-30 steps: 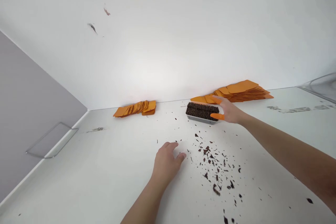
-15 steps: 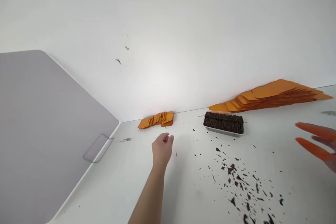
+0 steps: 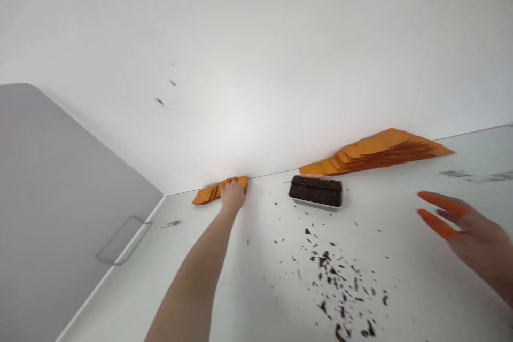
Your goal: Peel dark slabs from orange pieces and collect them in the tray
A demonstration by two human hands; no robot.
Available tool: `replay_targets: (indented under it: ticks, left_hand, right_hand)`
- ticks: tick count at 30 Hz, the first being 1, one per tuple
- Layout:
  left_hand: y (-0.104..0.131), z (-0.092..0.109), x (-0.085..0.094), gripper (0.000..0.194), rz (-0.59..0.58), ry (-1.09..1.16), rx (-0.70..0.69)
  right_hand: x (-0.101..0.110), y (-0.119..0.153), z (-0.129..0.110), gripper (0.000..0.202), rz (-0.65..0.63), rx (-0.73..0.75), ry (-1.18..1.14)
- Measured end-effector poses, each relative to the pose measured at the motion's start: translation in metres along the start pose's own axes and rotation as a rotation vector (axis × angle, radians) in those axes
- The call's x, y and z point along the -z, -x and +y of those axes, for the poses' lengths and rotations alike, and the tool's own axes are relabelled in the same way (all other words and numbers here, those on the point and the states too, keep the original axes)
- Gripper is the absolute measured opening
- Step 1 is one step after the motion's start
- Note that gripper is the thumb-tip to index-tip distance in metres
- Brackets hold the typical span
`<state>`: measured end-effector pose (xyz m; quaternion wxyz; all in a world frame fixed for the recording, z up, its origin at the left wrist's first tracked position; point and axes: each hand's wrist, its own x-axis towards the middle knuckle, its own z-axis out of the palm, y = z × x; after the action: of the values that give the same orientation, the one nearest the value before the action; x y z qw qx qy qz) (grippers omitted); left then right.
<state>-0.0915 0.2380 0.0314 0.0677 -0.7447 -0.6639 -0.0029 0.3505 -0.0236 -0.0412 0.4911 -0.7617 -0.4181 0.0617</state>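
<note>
My left hand (image 3: 233, 195) reaches to the back of the table and touches the right end of a small row of overlapping orange paper pieces (image 3: 206, 195). Its fingertips are blurred against the paper, so I cannot make out whether they grip any. At the right, my right hand (image 3: 467, 227) hovers with orange covers on two fingers; the fingers are apart and hold nothing. Between the hands stands a shallow, light-coloured tray (image 3: 316, 204) packed with two rows of thin dark brown pieces (image 3: 315, 189).
A larger fanned stack of orange paper (image 3: 377, 152) lies against the white wall (image 3: 256, 64). Dark brown crumbs and flakes (image 3: 332, 272) are scattered over the white tabletop (image 3: 264, 299). At the left, a thin wire frame (image 3: 124, 240) adjoins a grey panel (image 3: 60, 197).
My left hand has moved forward from above the table onto the small orange row. My right hand has come further into view, still empty. The whole view has shifted slightly right.
</note>
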Motion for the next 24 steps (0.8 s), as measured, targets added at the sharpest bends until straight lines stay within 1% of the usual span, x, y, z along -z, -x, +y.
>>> replay_targets:
  ticks: [1,2,5,10,13,18,21,24]
  left_hand:
    - [-0.003,0.000,-0.002,0.021,-0.007,-0.016,-0.010]
    - [-0.006,-0.001,-0.005,0.021,-0.009,-0.029,-0.016]
    - [-0.014,-0.006,-0.011,0.022,-0.010,-0.057,-0.016]
    - [-0.018,-0.015,-0.017,0.019,0.006,-0.047,0.000]
    - [-0.017,-0.015,-0.018,0.020,0.057,0.003,0.005]
    - [-0.009,-0.009,-0.018,0.023,0.177,0.192,0.051]
    - [-0.004,-0.005,-0.016,0.022,0.264,0.360,0.134]
    - [-0.001,-0.001,-0.008,0.021,0.356,0.559,0.248]
  right_hand:
    - [0.003,0.002,-0.008,0.039,-0.035,-0.036,0.004]
    - [0.005,0.003,-0.014,0.039,-0.057,-0.042,-0.002]
    - [0.008,0.005,-0.024,0.041,-0.078,-0.035,0.004]
    - [0.007,0.007,-0.025,0.045,-0.108,0.000,-0.001]
    - [0.006,0.009,-0.023,0.047,-0.106,0.036,-0.015]
    - [0.006,0.008,-0.021,0.046,-0.113,0.023,-0.020]
    - [0.006,0.008,-0.022,0.044,-0.130,-0.001,0.003]
    - [0.006,0.009,-0.024,0.043,-0.127,0.003,0.000]
